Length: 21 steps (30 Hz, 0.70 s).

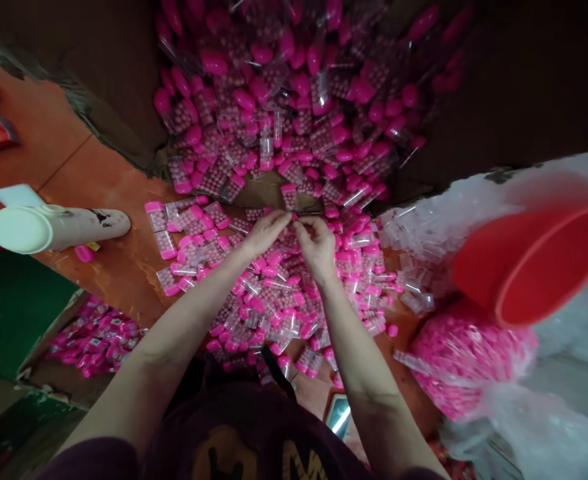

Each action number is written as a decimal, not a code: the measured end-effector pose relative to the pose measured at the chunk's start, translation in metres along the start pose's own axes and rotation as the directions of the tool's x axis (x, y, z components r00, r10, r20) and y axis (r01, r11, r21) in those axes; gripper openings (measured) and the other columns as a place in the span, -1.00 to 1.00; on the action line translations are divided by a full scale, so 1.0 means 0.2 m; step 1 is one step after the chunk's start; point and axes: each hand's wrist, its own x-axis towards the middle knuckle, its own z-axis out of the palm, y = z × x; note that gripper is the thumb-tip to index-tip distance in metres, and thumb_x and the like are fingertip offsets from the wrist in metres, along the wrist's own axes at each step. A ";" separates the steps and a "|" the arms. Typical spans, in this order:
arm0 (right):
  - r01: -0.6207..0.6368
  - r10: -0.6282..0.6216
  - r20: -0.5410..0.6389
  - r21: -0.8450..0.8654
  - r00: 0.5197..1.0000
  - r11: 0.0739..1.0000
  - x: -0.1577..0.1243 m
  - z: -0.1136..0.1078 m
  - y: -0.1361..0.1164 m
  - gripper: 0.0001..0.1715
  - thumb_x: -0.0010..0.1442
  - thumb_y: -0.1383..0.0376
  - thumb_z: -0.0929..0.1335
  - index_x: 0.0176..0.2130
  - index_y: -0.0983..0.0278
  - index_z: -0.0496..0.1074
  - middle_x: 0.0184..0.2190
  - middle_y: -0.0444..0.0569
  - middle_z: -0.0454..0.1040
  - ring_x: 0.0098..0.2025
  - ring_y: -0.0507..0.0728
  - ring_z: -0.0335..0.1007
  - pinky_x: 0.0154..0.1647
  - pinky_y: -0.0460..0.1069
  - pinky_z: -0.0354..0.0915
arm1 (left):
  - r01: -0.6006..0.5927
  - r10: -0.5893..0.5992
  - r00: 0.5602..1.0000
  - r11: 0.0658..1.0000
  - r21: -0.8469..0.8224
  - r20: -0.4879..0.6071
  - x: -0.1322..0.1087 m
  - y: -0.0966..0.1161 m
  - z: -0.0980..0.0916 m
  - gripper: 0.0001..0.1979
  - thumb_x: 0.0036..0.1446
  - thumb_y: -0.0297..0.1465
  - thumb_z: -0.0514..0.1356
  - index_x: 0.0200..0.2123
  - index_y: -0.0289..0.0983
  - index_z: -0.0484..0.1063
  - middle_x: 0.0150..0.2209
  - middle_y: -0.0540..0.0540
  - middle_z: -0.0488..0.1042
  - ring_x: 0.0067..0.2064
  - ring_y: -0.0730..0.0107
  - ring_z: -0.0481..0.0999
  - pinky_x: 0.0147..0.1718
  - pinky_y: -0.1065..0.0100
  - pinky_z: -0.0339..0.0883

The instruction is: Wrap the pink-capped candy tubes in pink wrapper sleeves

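My left hand [270, 233] and my right hand [317, 245] meet above a wide heap of small clear containers with pink caps [274, 303]. Fingertips of both hands are pinched close together around a tiny pink piece [293, 217], mostly hidden by the fingers. The containers beneath hold small pale pink beads and lie in all directions. Beyond my hands, more of them fill a big dark cardboard box [124, 87], spilling toward me at its open side.
At the left stand a white bottle [89, 223] and a carton [29, 373] of pink packets [97, 337]. On the right are a red bucket [479, 260], a plastic bag of pink pieces [474, 360] and loose clear containers [419, 233]. A phone-like object [339, 413] lies near my body.
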 end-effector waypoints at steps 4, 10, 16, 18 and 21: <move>0.170 -0.173 -0.036 -0.075 0.984 0.983 -0.03 0.08 -0.03 -0.71 0.42 0.12 0.31 -0.16 0.20 0.57 -0.20 0.07 0.67 -0.12 0.22 0.61 0.01 0.13 0.54 | 0.030 -0.036 0.992 0.999 -0.045 -0.125 0.00 -0.01 0.05 -0.55 0.50 -0.19 0.07 -0.40 -0.21 0.55 -0.33 -0.08 0.61 -0.19 0.26 0.58 -0.14 0.30 0.38; 0.372 -0.364 0.081 -0.243 0.928 0.896 -0.01 0.09 -0.03 -0.66 0.49 0.18 0.24 -0.09 0.16 0.59 -0.10 0.13 0.67 0.00 0.26 0.57 0.12 0.23 0.48 | 0.054 -0.067 0.967 0.997 -0.061 -0.245 0.03 -0.03 0.08 -0.48 0.48 -0.17 0.13 -0.58 -0.20 0.38 -0.56 0.01 0.39 -0.44 0.36 0.37 -0.35 0.31 0.26; 0.462 -0.429 0.176 -0.250 0.886 0.851 0.03 0.16 -0.10 -0.60 0.51 0.17 0.23 -0.01 0.21 0.63 -0.01 0.14 0.68 0.06 0.28 0.56 0.14 0.23 0.42 | 0.048 -0.110 0.924 0.983 -0.176 -0.365 0.08 -0.02 -0.04 -0.48 0.43 -0.16 0.16 -0.60 -0.19 0.32 -0.58 0.01 0.32 -0.48 0.38 0.33 -0.40 0.29 0.25; 0.427 -0.411 0.123 -0.166 0.903 0.889 0.12 0.24 -0.13 -0.59 0.52 0.18 0.22 0.00 0.20 0.62 -0.03 0.11 0.68 0.07 0.24 0.57 0.18 0.18 0.44 | 0.070 -0.152 0.891 0.977 -0.202 -0.427 0.08 -0.02 -0.12 -0.47 0.42 -0.07 0.15 -0.59 -0.18 0.35 -0.58 -0.01 0.35 -0.45 0.34 0.40 -0.37 0.29 0.31; 0.408 -0.394 0.108 -0.192 0.913 0.893 0.32 0.39 -0.18 -0.60 0.49 0.29 0.21 0.06 0.24 0.60 0.01 0.13 0.65 0.12 0.25 0.54 0.24 0.16 0.43 | 0.058 -0.181 0.809 0.971 -0.231 -0.559 0.08 -0.02 -0.23 -0.47 0.40 0.01 0.14 -0.50 -0.21 0.47 -0.51 -0.07 0.48 -0.34 0.26 0.55 -0.29 0.29 0.41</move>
